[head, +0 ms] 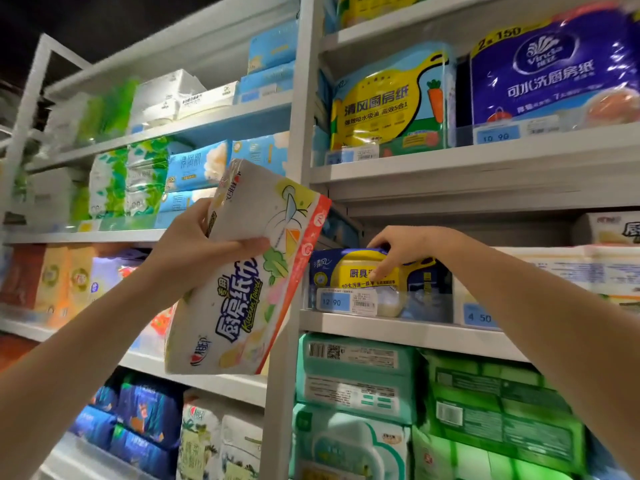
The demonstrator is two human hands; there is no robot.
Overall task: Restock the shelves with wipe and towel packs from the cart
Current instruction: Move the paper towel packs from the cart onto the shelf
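Note:
My left hand (194, 244) grips a white kitchen towel pack (249, 271) with a red edge and blue lettering, held tilted in front of the shelf upright. My right hand (403, 245) rests on top of a blue and yellow wipe pack (367, 275) on the middle right shelf (398, 329), its fingers curled over the pack's front edge. The wipe pack lies behind a clear shelf lip with a 12.90 price tag (332, 301).
White metal shelves fill the view. A yellow kitchen paper pack (388, 102) and a purple towel pack (550, 71) stand above. Green wipe packs (360, 375) are stacked below. White packs (588, 268) lie to the right of my right hand. Blue tissue packs (197, 168) sit at left.

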